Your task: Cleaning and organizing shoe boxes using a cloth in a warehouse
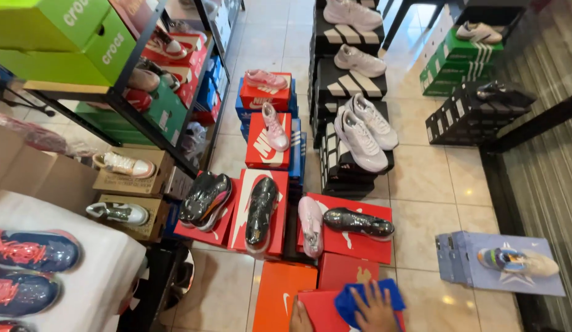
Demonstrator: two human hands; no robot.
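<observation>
Right hand (377,310) lay flat, fingers spread, on blue cloth (367,296) atop red box (326,310), left hand (300,320) steadying its edge, grip unclear; a hard wipe could shove the box off the stack.

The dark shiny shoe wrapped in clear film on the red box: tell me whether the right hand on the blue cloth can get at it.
Probably yes. The right hand lies flat on the blue cloth, and the dark film-wrapped shoe sits uncovered on the red box just ahead, with nothing standing between them.

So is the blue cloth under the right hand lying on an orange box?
No, the blue cloth under the right hand lies on a red shoebox.
</observation>
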